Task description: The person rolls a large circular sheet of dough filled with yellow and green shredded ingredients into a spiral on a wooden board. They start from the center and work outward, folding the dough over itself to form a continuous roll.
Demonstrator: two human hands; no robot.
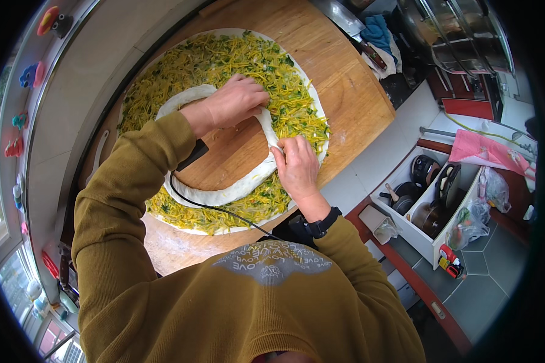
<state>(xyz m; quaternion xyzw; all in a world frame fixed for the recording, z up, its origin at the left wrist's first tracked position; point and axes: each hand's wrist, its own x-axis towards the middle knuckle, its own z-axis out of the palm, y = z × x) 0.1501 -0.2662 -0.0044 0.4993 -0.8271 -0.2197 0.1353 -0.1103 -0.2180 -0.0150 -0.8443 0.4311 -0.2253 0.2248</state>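
Observation:
A large round sheet of dough [320, 106], topped with a yellow and green shredded filling [236, 52], lies on a wooden board. Its centre is open, and the inner edge is turned outward into a thick white dough roll [227, 194] that rings bare wood. My left hand [238, 100] grips the far side of this roll, with its fingertips partly hidden. On the right side of the ring, my right hand [297, 165] pinches the roll between thumb and fingers. Between the hands a thinner stretch of dough [266, 125] shows.
The wooden board [349, 104] bears flour at its near edge. A black device [194, 155] with a cable sits by my left wrist. A cleaver [345, 20] and blue cloth [378, 31] lie at the far right. Below right, an open drawer [429, 247] holds pans.

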